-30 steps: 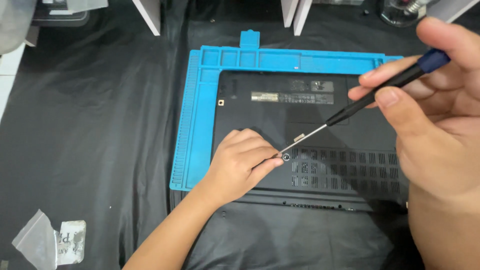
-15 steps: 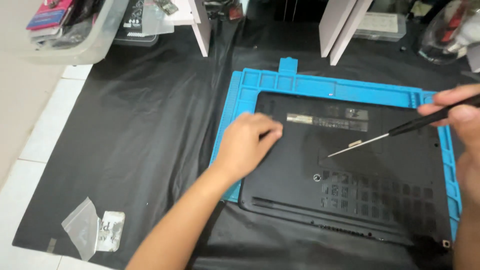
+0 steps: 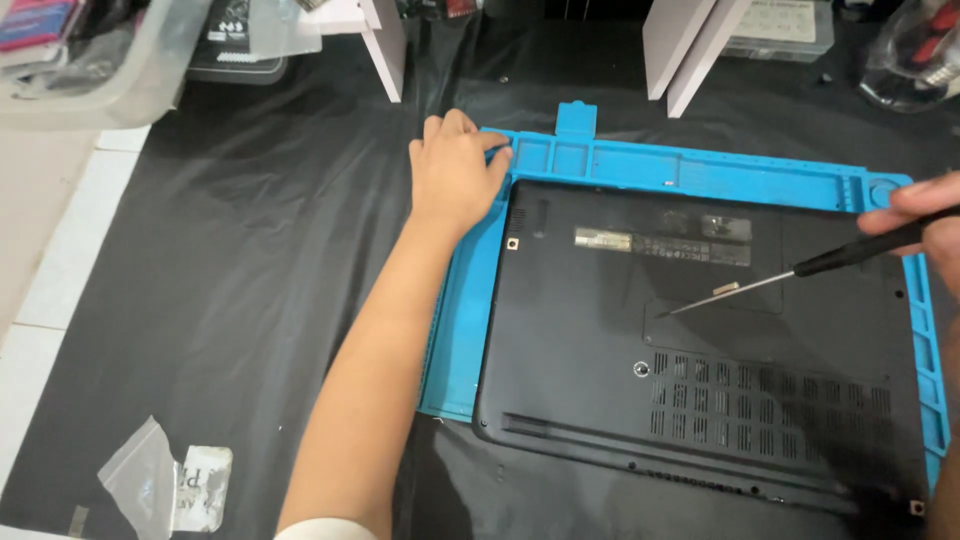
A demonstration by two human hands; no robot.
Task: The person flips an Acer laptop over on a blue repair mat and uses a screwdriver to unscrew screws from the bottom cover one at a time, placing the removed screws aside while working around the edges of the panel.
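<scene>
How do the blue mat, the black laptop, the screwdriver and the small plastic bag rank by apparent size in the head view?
Largest to smallest:
1. blue mat
2. black laptop, nearly the same
3. screwdriver
4. plastic bag, though it is nearer the camera

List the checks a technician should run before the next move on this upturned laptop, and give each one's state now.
1. Laptop lies flat, underside up, on the blue mat: ok.
2. Right hand grips the screwdriver: ok.
3. Screwdriver tip seated in a screw: not ok, it points at bare panel.
4. Left hand clear of the tip: ok, at the mat's top-left corner tray.
5. Screw in the left hand's fingers: cannot tell.
</scene>
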